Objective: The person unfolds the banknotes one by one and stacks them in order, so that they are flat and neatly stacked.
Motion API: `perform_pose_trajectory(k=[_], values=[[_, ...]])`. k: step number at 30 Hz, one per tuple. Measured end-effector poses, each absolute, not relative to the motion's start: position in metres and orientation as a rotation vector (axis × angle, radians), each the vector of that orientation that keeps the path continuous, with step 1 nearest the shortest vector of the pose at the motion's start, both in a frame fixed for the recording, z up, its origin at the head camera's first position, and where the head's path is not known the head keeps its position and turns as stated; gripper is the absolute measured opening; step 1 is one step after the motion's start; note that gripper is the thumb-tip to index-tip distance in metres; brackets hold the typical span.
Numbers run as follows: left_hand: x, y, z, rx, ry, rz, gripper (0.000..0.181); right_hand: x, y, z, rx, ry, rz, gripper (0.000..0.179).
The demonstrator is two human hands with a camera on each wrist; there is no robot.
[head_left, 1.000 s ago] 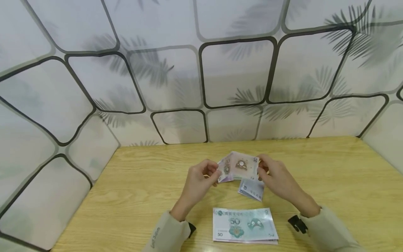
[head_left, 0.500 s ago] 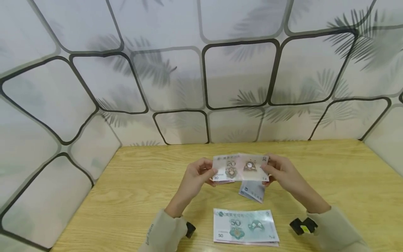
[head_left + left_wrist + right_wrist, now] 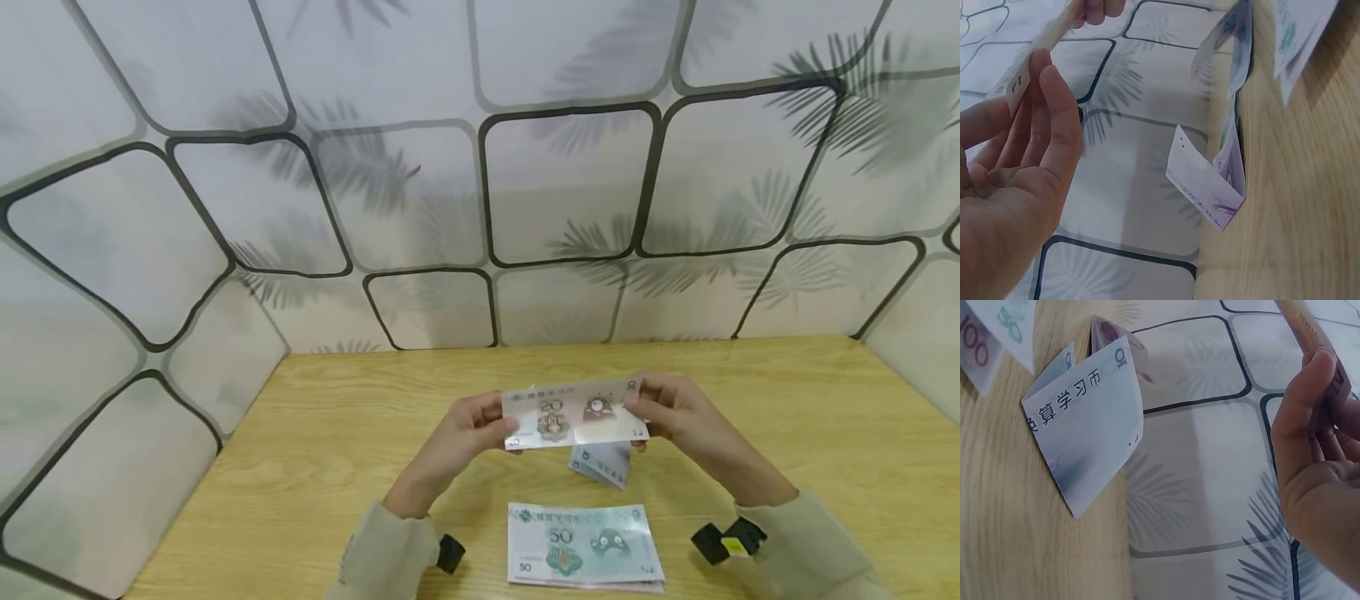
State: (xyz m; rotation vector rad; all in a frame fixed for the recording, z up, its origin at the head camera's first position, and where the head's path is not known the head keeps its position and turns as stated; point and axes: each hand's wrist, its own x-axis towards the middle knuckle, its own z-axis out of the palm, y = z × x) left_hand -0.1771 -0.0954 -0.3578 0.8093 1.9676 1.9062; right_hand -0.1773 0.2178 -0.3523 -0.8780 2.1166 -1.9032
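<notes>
A play-money 20 note (image 3: 600, 429) is stretched flat between both hands above the table. My left hand (image 3: 468, 429) pinches its left end between thumb and fingers; my right hand (image 3: 678, 412) pinches the right end the same way. Behind and below it, a folded blue-grey 10 note (image 3: 602, 464) stands on the table, larger in the right wrist view. The left wrist view shows a folded purple note (image 3: 1207, 187) standing beyond it, mostly hidden by the 20 note in the head view.
A green 50 note (image 3: 585, 542) lies flat near the front of the wooden table (image 3: 315, 467), with a pink 100 note (image 3: 974, 344) under it. A patterned wall covering (image 3: 562, 183) rises behind the table. Black straps hang at both cuffs.
The 20 note was folded at its left side a second ago and is now spread out straight. Both hands have moved apart with it, and the note has tilted and come slightly nearer.
</notes>
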Motion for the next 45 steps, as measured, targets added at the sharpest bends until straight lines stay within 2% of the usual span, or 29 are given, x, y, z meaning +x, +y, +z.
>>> perform_pose_trajectory(k=[4, 12, 21, 30, 40, 45], values=[[-0.177, -0.097, -0.359, 0.842, 1.926, 1.924, 0.034, -0.178, 0.219, -0.354, -0.937, 2.036, -1.928, 0.019], [-0.175, -0.097, -0.358, 0.807, 1.864, 1.951, 0.033, -0.179, 0.218, -0.357, -1.013, 1.881, -1.993, 0.026], [-0.175, -0.097, -0.358, 0.764, 1.891, 1.945, 0.036, -0.178, 0.215, -0.359, -0.902, 1.978, -1.970, 0.018], [-0.175, -0.098, -0.358, 0.785, 1.867, 1.946, 0.036, -0.177, 0.216, -0.358, -0.875, 1.985, -1.954, 0.017], [-0.175, -0.093, -0.353, 0.742, 1.951, 1.929, 0.035, -0.178, 0.225, -0.355, -0.837, 2.053, -1.910, 0.028], [-0.172, -0.094, -0.351, 0.692, 2.053, 1.896, 0.031, -0.178, 0.226, -0.355, -0.846, 1.994, -1.908, 0.026]])
